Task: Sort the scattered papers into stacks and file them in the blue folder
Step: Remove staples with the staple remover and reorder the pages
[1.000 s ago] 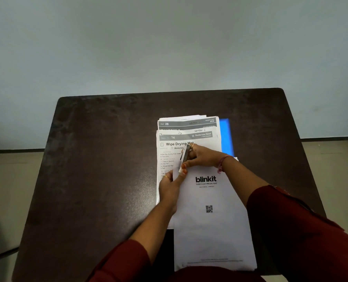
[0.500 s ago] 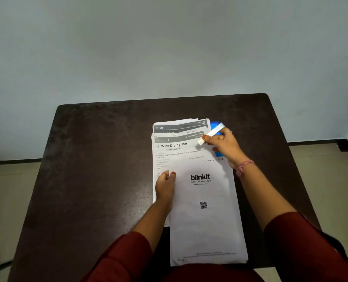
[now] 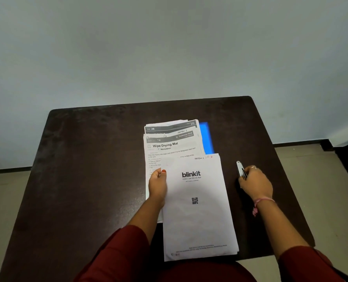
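The top sheet is pinched at its edge by the left hand, while a stapler is gripped by the right hand on the table.

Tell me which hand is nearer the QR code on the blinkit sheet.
Left. The left hand grips the blinkit sheet beside its QR code; the right hand is off the sheet.

I log one dark brown table with rounded far corners and a faintly mottled, glossy top that catches dull light on its left half. Behind it I see a plain pale blue-grey wall, unmarked. A dark skirting strip runs along the wall's foot. Beige floor shows on both sides of the table.
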Action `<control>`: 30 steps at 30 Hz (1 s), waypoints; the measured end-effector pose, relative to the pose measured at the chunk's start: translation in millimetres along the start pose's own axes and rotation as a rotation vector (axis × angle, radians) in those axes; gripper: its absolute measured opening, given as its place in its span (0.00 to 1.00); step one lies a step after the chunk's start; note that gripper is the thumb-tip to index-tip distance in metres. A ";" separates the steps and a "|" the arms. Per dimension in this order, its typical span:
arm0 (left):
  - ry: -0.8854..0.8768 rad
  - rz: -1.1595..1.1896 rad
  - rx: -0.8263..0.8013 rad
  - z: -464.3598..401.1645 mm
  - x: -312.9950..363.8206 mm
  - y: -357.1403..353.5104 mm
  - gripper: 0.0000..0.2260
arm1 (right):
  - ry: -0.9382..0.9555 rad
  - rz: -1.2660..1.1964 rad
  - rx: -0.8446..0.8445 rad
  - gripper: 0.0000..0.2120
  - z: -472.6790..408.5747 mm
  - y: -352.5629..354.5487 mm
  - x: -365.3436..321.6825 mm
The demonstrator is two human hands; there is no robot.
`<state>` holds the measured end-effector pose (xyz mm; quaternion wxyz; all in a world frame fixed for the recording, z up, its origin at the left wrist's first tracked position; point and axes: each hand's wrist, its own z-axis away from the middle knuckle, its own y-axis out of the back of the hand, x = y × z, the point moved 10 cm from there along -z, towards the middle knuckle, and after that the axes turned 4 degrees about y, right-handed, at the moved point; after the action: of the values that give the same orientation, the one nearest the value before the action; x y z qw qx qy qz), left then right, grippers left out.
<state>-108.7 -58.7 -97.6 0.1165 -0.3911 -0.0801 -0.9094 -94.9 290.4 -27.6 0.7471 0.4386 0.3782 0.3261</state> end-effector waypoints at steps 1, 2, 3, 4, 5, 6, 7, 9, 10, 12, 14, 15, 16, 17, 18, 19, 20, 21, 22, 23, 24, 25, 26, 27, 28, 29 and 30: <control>0.008 0.005 -0.004 -0.1 -1.4 -0.2 0.15 | -0.001 0.003 0.000 0.14 1.2 -0.5 -0.3; 0.006 0.007 -0.007 -0.1 -1.0 -0.8 0.15 | -0.008 0.005 -0.004 0.15 2.4 -0.7 -0.6; 0.007 0.008 -0.010 -1.1 -1.0 -1.3 0.15 | -0.016 0.011 -0.010 0.16 2.7 -0.9 -0.8; 0.003 0.007 -0.015 -0.3 0.6 -1.7 0.14 | -0.021 0.024 -0.014 0.17 3.9 -0.3 -1.7; 0.002 0.008 -0.024 0.0 1.5 -2.3 0.14 | -0.018 0.049 -0.005 0.18 4.6 0.5 -3.0; -0.002 0.013 -0.031 1.7 3.4 -2.2 0.12 | -0.007 0.081 0.018 0.19 6.2 3.1 -5.8; -0.004 0.020 -0.037 3.0 5.0 -2.1 0.11 | 0.015 0.105 0.057 0.20 8.1 6.8 -10.2; -0.012 0.025 -0.047 4.4 7.1 -1.2 0.11 | 0.064 0.067 0.136 0.21 14.0 12.8 -22.5; -0.017 0.031 -0.063 5.6 8.3 -1.6 0.12 | 0.074 -0.009 0.154 0.21 18.1 13.8 -28.7; -0.030 0.057 -0.092 9.6 10.9 -2.8 0.13 | 0.084 -0.225 0.154 0.20 25.9 8.9 -38.4; -0.050 0.087 -0.085 13.4 13.7 0.1 0.12 | 0.121 -0.428 0.132 0.23 34.6 0.9 -51.8; -0.068 0.102 -0.082 16.3 17.2 1.4 0.10 | 0.137 -0.513 0.114 0.24 39.1 -5.4 -56.8; -0.086 0.116 -0.086 20.7 22.1 3.2 0.09 | 0.138 -0.591 0.093 0.26 44.2 -10.5 -61.4; -0.102 0.135 -0.094 23.8 26.9 3.7 0.08 | 0.130 -0.663 0.071 0.26 47.0 -18.0 -62.3; -0.118 0.151 -0.103 27.5 32.2 5.0 0.08 | 0.121 -0.712 0.050 0.25 50.4 -23.0 -62.8; -0.134 0.168 -0.109 30.3 37.9 7.9 0.07 | 0.114 -0.749 0.028 0.24 53.7 -26.9 -63.2; -0.146 0.189 -0.108 34.3 45.0 12.7 0.07 | 0.108 -0.786 -0.015 0.22 57.4 -31.6 -63.9; -0.157 0.217 -0.104 37.2 52.5 18.8 0.07 | 0.107 -0.838 -0.077 0.21 61.1 -39.0 -65.6; -0.167 0.243 -0.096 39.6 60.8 25.8 0.07 | 0.110 -0.886 -0.147 0.18 66.5 -44.8 -68.9; -0.175 0.268 -0.084 40.1 68.9 33.2 0.08 | 0.119 -0.917 -0.214 0.15 71.4 -51.2 -71.3; -0.179 0.295 -0.069 40.5 78.1 42.1 0.08 | 0.144 -0.924 -0.261 0.14 76.3 -54.8 -76.1; -0.180 0.327 -0.054 39.7 86.4 50.6 0.09 | 0.159 -0.920 -0.291 0.15 79.8 -60.0 -78.2; -0.179 0.356 -0.044 39.3 95.1 59.5 0.09 | 0.189 -0.913 -0.318 0.18 83.9 -63.4 -83.8; -0.173 0.375 -0.042 38.7 103.0 67.5 0.08 | 0.196 -0.920 -0.326 0.22 85.3 -67.7 -88.1; -0.162 0.382 -0.047 38.4 109.4 74.5 0.07 | 0.200 -0.925 -0.329 0.24 88.7 -68.9 -95.1; -0.151 0.379 -0.060 38.9 114.4 82.1 0.06 | 0.181 -0.960 -0.341 0.24 91.9 -73.6 -102.7; -0.137 0.363 -0.081 39.8 117.8 89.0 0.05 | 0.186 -0.986 -0.335 0.21 93.7 -76.7 -110.6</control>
<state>-135.2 -152.3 20.3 0.2572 -0.4644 0.0208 -0.8472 -58.7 130.7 -35.2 0.8349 0.0527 0.5471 0.0293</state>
